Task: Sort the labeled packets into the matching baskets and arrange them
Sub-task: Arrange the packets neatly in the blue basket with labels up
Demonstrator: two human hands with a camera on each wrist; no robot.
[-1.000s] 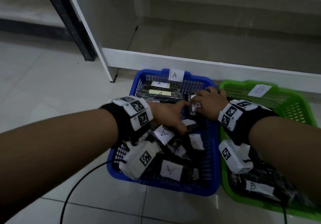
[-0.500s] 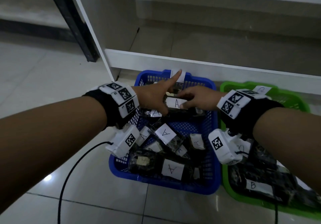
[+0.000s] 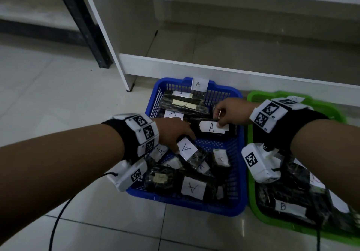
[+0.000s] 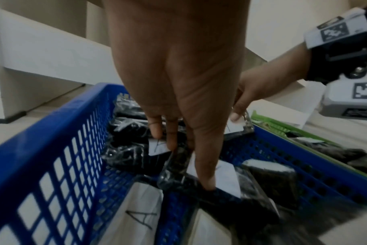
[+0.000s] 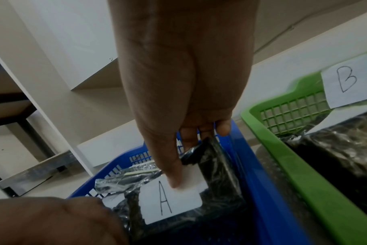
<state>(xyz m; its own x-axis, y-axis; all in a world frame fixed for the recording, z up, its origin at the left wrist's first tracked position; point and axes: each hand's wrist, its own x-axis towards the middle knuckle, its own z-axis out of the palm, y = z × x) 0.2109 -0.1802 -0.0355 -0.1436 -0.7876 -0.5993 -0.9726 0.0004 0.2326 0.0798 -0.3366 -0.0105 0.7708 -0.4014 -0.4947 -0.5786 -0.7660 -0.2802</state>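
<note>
Right hand (image 3: pixel 231 112) pinches an A packet (image 3: pixel 213 128) over the blue basket (image 3: pixel 238 202), left hand (image 3: pixel 173 131) fingers straight on the loose pile w/ a tilted packet (image 3: pixel 190 151); slick wrap could slip.

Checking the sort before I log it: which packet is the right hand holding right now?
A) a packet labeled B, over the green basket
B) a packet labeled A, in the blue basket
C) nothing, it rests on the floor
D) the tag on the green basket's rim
B: the right hand pinches the packet labeled A by its end, thumb on the white label, inside the blue basket; the green basket sits beside it, untouched.
</note>
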